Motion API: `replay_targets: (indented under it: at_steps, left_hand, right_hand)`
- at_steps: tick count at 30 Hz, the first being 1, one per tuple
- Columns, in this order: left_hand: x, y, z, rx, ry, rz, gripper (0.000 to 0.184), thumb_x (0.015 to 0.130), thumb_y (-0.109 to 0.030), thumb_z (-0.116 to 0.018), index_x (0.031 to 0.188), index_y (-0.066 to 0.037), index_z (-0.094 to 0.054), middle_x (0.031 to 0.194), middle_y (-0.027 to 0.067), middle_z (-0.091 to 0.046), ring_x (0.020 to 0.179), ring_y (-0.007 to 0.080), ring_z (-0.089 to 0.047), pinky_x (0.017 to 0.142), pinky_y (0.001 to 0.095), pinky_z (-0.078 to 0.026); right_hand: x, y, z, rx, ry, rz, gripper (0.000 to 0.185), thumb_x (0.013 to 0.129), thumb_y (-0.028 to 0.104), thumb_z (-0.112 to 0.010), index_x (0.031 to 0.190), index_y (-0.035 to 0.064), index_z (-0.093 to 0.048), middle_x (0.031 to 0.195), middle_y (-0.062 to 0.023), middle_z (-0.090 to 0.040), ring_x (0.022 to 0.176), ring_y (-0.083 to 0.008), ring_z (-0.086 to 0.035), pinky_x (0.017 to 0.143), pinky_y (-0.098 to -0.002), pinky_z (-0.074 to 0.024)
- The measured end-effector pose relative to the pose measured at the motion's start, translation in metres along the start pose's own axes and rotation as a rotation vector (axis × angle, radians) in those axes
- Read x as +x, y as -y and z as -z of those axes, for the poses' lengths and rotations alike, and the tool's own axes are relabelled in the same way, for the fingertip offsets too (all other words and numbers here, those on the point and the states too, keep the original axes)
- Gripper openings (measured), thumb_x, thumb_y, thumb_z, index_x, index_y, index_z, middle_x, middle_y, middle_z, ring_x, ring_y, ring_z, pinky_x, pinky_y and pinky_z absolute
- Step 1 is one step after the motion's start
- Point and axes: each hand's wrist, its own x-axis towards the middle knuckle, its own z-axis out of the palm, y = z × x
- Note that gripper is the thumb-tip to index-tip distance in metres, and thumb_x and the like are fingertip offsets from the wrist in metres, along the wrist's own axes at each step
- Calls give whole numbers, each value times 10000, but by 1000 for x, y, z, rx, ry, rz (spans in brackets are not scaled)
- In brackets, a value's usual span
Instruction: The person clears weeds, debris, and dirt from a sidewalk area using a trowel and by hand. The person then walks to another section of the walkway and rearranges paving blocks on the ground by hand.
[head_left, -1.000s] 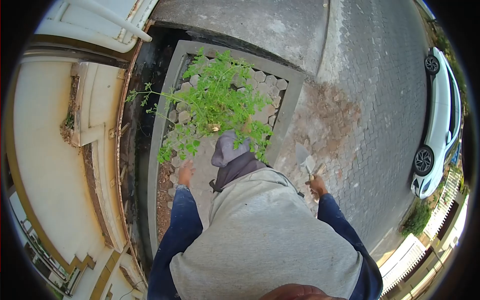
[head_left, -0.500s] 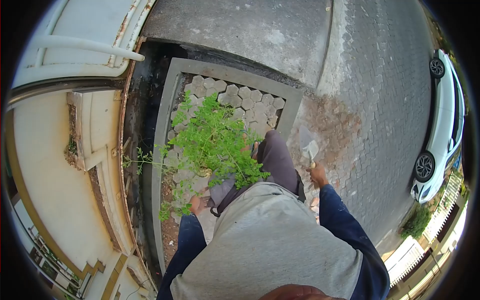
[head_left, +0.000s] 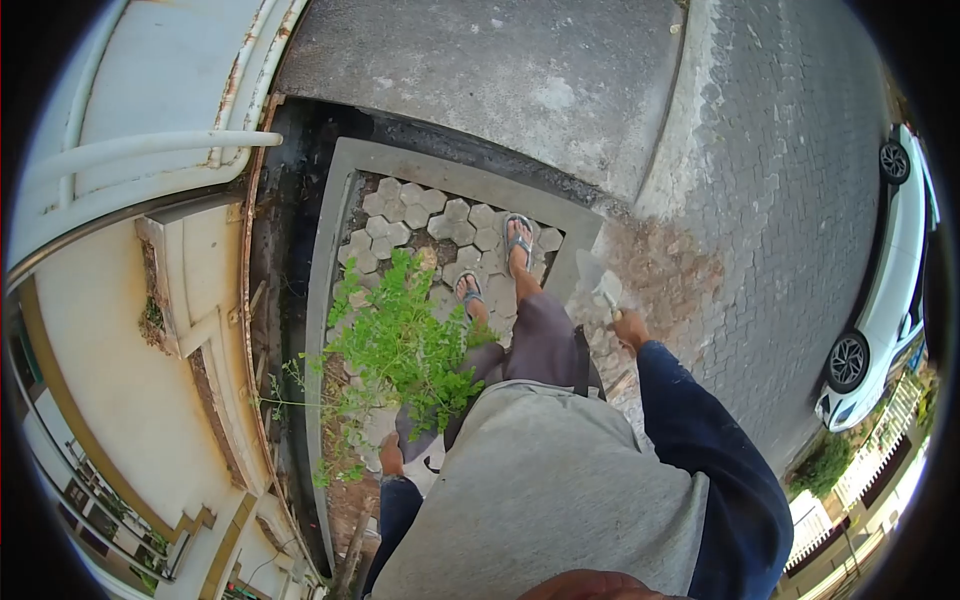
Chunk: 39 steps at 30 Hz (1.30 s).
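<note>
My right hand point(head_left: 629, 331) is closed around the handle of a trowel point(head_left: 607, 288), whose blade points away from me over the bed's right kerb. My left hand point(head_left: 391, 455) hangs low beside my left leg, near the leafy green plant point(head_left: 400, 335); its fingers are too small and partly hidden to read. The plant stands among hexagonal paving blocks point(head_left: 384, 237) and covers part of my left leg. My feet in sandals point(head_left: 518, 243) are on the blocks.
A concrete kerb point(head_left: 430, 163) frames the paved bed, with a dark ditch point(head_left: 295, 210) along its left and far sides. Left of that is a cream wall point(head_left: 110, 370). Reddish rubble point(head_left: 660, 270) lies to the right, and a white car point(head_left: 880, 290) is parked across the paved road.
I have moved forward over the bed, and both feet now show. The plant has shifted nearer and lower in view. My left hand is lower; the trowel remains in my right hand.
</note>
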Motion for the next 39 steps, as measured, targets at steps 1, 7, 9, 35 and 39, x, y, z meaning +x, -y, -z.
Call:
replay_targets:
  at_steps: [1,7,9,35,39]
  left_hand:
    - [5,15,-5,204,-63,-129,293,922,-230,-537,978,14,-690,1053,191,-675,1006,300,-635,891,379,-478]
    - [8,-11,-3,452,125,-70,290,874,-240,-575,890,31,-680,952,185,-693,965,357,-628,858,405,-471]
    - [12,-8,2,418,80,-90,299,863,-252,-588,869,34,-675,938,184,-693,945,355,-630,845,409,-472]
    - [-119,-114,-114,-247,-806,310,252,814,-171,-626,1046,-71,-629,1079,160,-630,1012,370,-584,871,450,-470]
    - [-159,-52,-146,-386,-844,423,281,823,-194,-630,1073,-67,-629,1083,164,-639,1004,363,-607,843,456,-485]
  right_hand:
    - [7,13,13,4,8,-8,314,775,153,-723,1039,24,-615,763,-124,-660,570,-252,-638,491,-389,-513]
    - [15,50,67,367,-111,-150,326,776,134,-723,1049,11,-595,715,-118,-623,528,-236,-606,438,-389,-486]
    - [11,46,82,257,-52,-178,323,783,135,-720,1055,10,-597,712,-121,-621,523,-235,-605,450,-389,-497]
    - [73,265,100,-266,150,239,173,824,91,-642,937,71,-513,589,-37,-487,424,-171,-483,360,-349,-447]
    - [20,319,34,-293,134,276,152,841,85,-614,952,83,-511,591,-34,-472,432,-166,-474,372,-353,-439]
